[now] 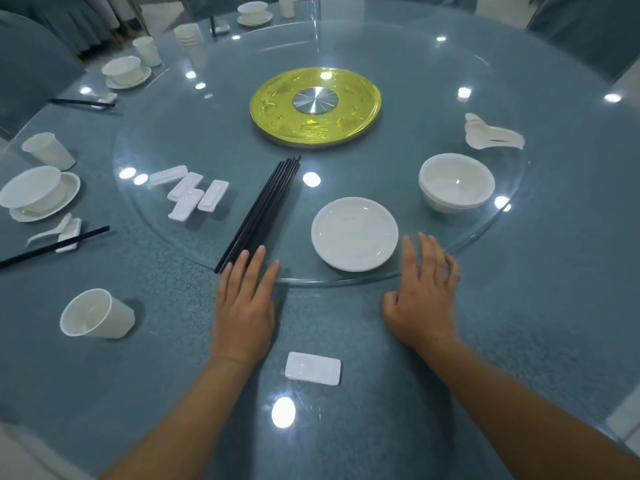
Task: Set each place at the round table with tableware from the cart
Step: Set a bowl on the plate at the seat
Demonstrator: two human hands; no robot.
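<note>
Nearest, lying flat on the glossy blue-grey speckled desk [519,323]: a small rectangular white chopstick rest [312,368], glazed, with rounded corners, between the two bare forearms. Just beyond, left hand [244,306] palm down, fingers [256,265] straight and close together, tips reaching onto the rim of the clear glass turntable [485,81] beside the near ends of a bundle of slim black chopsticks [263,209]; gripping nothing. Right hand [424,296] also palm down, fingers slightly spread and relaxed, tips on the glass rim just right of a round white saucer [354,233], shallow and shiny; holding nothing. To the left on the desk, a plain white tapered cup [95,315], tilted in the wide-angle view.

Further in on the turntable: a loose cluster of four oblong white rests [190,194], and to the right a stack of smooth round white bowls [456,183], with a pile of white ceramic spoons [491,135] behind. At the centre, a yellow-gold disc [315,107] with a brushed metal hub.

Along the left edge, finished settings: bowl on saucer [38,194], cup, spoon, rest and a pair of black chopsticks; a similar one [126,72] further round, and another [254,13] at the far side. Beyond the desk, blue-grey fabric chair covers [31,64].
</note>
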